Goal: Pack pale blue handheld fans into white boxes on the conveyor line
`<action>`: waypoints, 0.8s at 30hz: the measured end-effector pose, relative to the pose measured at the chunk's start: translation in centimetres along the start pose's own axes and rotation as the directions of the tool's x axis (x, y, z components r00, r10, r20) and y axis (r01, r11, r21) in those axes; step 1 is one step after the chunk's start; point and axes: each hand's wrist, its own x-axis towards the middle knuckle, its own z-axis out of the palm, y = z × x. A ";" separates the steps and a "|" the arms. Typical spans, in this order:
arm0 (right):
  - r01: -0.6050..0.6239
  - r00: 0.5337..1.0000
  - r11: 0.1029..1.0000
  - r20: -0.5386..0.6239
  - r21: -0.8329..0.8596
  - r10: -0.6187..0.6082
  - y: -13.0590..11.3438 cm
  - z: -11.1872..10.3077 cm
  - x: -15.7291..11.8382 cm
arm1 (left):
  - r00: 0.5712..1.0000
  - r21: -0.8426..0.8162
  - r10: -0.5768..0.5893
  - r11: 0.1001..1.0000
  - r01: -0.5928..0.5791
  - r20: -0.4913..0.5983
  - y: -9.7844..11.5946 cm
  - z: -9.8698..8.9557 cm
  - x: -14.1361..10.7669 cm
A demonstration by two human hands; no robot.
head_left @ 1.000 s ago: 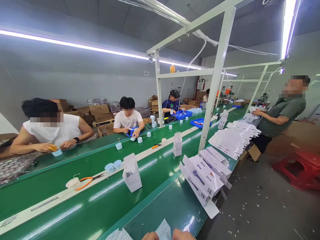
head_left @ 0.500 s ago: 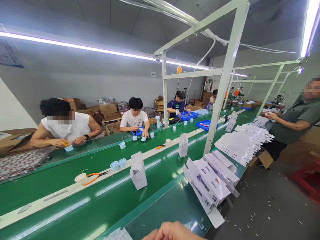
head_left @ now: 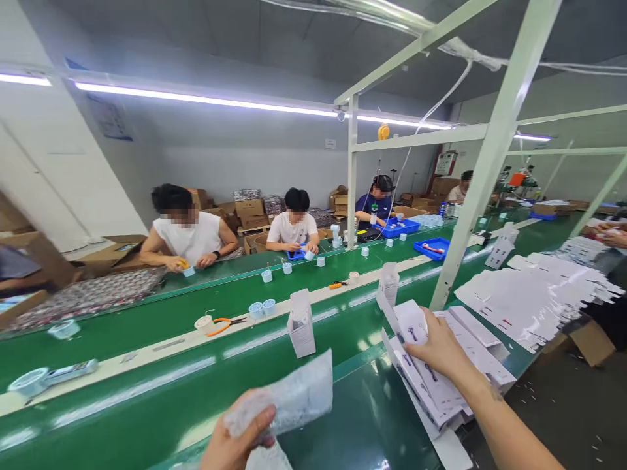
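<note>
In the lower middle, my left hand (head_left: 245, 424) is closed around a bubble-wrapped package (head_left: 298, 395); what is inside cannot be made out. My right hand (head_left: 435, 343) grips a white printed carton (head_left: 410, 321) from above, thumb on its near side, over a pile of similar cartons (head_left: 453, 391) on the green bench. The gripped carton's top end rises above the pile. Another white item, partly hidden, shows beneath my left hand. Beyond the package, an open white box (head_left: 301, 326) stands upright on the green belt, and a second open box (head_left: 389, 284) stands farther off.
A pale strip (head_left: 166, 346) along the belt carries orange-handled pliers (head_left: 223, 326) and light-blue round parts (head_left: 262, 308). A white post (head_left: 484, 176) rises behind the cartons. Flat carton sheets (head_left: 529, 297) lie to the right. Several people sit across the line.
My hands, earlier close together at the bottom edge, are now apart. The left has come up with the bubble-wrapped package; the right has reached out and taken hold of a carton. The view has turned left.
</note>
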 end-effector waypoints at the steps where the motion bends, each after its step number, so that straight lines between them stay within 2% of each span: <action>1: 0.079 0.996 0.994 -0.045 0.072 -0.076 -1.5 0.9 -0.8 | 0.998 -0.081 0.018 0.996 -0.023 -0.057 1.1 -0.2 0.1; 3: 0.253 0.965 0.938 -0.133 0.238 -0.226 -4.4 4.0 -2.2 | 0.984 -0.240 0.053 0.966 -0.093 -0.168 3.4 -0.3 0.3; 6: 0.442 0.897 0.786 -0.217 0.432 -0.385 -7.3 12.2 -4.5 | 0.968 -0.344 0.124 0.918 -0.196 -0.220 5.7 0.8 0.4; 9: 0.457 0.882 0.679 -0.194 0.575 -0.429 -7.6 21.3 -7.1 | 0.969 -0.263 0.196 0.937 -0.230 -0.150 5.5 2.2 0.6; 11: 0.437 0.881 0.671 -0.133 0.599 -0.454 -6.8 25.4 -8.9 | 0.974 -0.106 0.210 0.970 -0.218 -0.085 4.1 2.4 0.8; 12: 0.436 0.874 0.677 -0.099 0.593 -0.475 -6.2 26.5 -9.6 | 0.977 -0.010 0.205 0.979 -0.206 -0.064 3.1 2.3 0.7; 13: 0.439 0.865 0.688 -0.065 0.577 -0.497 -5.5 26.9 -10.2 | 0.980 0.082 0.194 0.979 -0.189 -0.049 2.2 1.9 0.5; 15: 0.471 0.819 0.703 0.030 0.533 -0.572 -4.4 26.1 -11.0 | 0.984 0.217 0.170 0.964 -0.156 -0.045 0.5 1.0 -0.1; 18: 0.533 0.686 0.705 0.249 0.467 -0.683 -3.4 22.4 -11.2 | 0.987 0.283 0.143 0.952 -0.117 -0.071 -0.7 -0.3 -1.5; 20: 0.541 0.623 0.724 0.375 0.428 -0.687 -3.3 19.8 -10.9 | 0.987 0.294 0.135 0.950 -0.105 -0.083 -0.5 -0.7 -2.2; 24: 0.535 0.608 0.769 0.473 0.349 -0.638 -4.9 16.9 -9.9 | 0.993 0.331 0.116 0.939 -0.098 -0.034 0.8 -0.2 -2.8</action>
